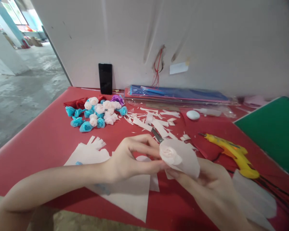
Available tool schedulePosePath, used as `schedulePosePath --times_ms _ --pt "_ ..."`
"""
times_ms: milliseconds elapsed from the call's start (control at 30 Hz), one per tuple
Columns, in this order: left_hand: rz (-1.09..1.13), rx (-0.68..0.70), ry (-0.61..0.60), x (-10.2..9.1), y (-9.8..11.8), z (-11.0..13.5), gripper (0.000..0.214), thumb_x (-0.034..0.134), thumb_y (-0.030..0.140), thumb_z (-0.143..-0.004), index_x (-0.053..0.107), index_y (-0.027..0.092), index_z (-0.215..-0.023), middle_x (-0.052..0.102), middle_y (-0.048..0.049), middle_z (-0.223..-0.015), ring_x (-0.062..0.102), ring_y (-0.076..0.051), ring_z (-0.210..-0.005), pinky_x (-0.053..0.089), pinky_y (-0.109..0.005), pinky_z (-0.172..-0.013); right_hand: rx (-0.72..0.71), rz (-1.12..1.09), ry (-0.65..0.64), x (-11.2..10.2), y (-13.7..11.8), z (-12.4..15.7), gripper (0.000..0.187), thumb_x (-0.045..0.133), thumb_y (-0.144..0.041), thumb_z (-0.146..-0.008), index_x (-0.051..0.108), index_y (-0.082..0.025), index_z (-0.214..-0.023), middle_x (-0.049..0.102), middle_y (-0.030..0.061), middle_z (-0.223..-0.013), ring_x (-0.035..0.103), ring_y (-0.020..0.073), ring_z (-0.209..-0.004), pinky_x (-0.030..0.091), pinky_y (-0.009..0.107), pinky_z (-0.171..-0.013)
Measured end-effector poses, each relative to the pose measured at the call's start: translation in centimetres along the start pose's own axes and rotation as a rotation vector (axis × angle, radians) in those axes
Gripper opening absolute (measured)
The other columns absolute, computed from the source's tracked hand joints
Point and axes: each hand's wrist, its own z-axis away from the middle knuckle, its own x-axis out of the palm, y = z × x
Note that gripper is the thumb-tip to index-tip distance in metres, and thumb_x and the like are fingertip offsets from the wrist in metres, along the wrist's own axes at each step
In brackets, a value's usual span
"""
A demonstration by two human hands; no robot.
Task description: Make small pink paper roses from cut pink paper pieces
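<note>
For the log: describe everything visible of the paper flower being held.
The paper flower looks thin and off-white, with a tightly curled, faintly pink centre at its left and a broad, smooth petal flaring to the right. It is held above the red tabletop, centre facing the camera. The left hand touches its lower left, the right hand its lower right.

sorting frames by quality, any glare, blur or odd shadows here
Head view: the window is nearly blown out, and the plastic wrap glints; same head view: soft shadow darkens the table's near side, and the right hand looks slightly soft.
</note>
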Motion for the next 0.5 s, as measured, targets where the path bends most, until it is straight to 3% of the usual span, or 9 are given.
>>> schedulePosePath --times_ms 133,267,500 --pt "0.015 -0.014 -0.022 -0.2 0.0 -0.3 0.011 0.065 0.010 -0.067 0.071 0.018 -0.071 0.055 -0.0002 -0.071 0.052 -0.008 -0.066 0.044 -0.021 -0.064 -0.064 0.041 0.000 0.0 0.3 -0.1 0.023 0.060 -0.009 -0.065 0.070 -0.030 -0.063 0.065 -0.0054 -0.056 0.060 0.0148 -0.058 0.052 0.020 -0.054" --pt "0.009 -0.020 -0.026 -0.3 0.1 -0.5 0.011 0.066 0.011 -0.066 0.072 0.019 -0.071 0.055 -0.0012 -0.071 0.053 -0.010 -0.067 0.045 -0.022 -0.063 -0.037 0.057 0.009 -0.1 0.4 0.0 0.019 0.061 -0.014 -0.066 0.071 -0.030 -0.061 0.064 -0.0045 -0.053 0.059 0.0164 -0.054 0.052 0.023 -0.052" --pt "0.005 -0.074 -0.089 -0.7 0.8 -0.7 0.012 0.066 0.009 -0.065 0.072 0.020 -0.066 0.054 -0.0009 -0.072 0.056 -0.010 -0.064 0.049 -0.023 -0.060 0.281 -0.278 -0.199 -0.6 1.3 0.0 0.012 0.068 -0.017 -0.064 0.073 -0.029 -0.064 0.070 -0.0033 -0.059 0.065 0.0147 -0.056 0.053 0.019 -0.051"
